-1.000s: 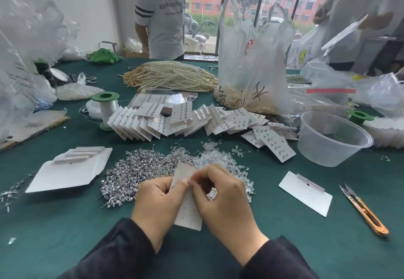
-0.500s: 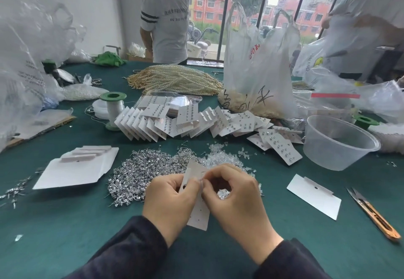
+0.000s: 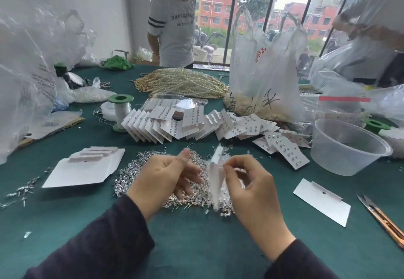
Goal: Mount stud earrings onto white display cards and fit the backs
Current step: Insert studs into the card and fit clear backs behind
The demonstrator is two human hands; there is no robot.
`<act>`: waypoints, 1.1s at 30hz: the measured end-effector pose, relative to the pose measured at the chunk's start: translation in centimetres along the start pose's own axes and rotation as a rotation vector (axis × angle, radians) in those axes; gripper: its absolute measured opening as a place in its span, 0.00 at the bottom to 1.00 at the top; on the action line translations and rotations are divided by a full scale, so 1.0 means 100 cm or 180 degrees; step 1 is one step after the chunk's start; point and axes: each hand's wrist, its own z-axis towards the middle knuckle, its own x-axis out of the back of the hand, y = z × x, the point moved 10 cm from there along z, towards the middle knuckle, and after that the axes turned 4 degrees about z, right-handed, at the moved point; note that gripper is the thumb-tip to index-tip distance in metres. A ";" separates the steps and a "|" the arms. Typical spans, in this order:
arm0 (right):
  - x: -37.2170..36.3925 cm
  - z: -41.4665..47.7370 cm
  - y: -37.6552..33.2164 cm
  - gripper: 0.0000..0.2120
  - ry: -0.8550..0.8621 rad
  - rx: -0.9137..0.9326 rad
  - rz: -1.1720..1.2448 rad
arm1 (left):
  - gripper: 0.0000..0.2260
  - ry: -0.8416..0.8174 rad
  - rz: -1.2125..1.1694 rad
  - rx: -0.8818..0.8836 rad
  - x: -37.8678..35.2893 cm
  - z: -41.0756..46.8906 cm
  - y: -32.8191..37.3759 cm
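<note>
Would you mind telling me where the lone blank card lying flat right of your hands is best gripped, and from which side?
Probably by the folded strip along its far edge: the blank card lies flat on the cloth, and that strip looks raised. Come from the left; the snips lie on its right. The right hand holds a display card.

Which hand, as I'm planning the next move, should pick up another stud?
Probably left: the left hand hovers, seemingly empty, over the stud pile, while the right hand pinches the card.
</note>
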 end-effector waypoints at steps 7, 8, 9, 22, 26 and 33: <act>-0.006 -0.002 0.048 0.07 -0.0016 -0.1853 0.2596 | 0.07 0.0323 0.2881 -0.0978 -0.005 0.006 0.007; -0.012 -0.003 0.048 0.08 -0.0106 -0.1999 0.2892 | 0.07 0.0321 0.2883 -0.0973 -0.006 0.007 0.006; -0.017 -0.005 0.048 0.12 -0.0209 -0.2128 0.3113 | 0.06 0.0376 0.2821 -0.0983 -0.004 0.008 0.006; -0.061 -0.015 0.032 0.22 -0.1077 -0.2549 0.4127 | 0.06 0.1098 0.1909 -0.1265 0.012 0.001 0.033; -0.066 -0.020 0.028 0.13 -0.1260 -0.2557 0.4009 | 0.04 0.1037 0.1815 -0.1226 0.013 0.001 0.030; -0.054 -0.017 0.032 0.36 -0.0882 -0.2664 0.4153 | 0.05 0.0822 0.1428 -0.0739 0.015 0.009 0.012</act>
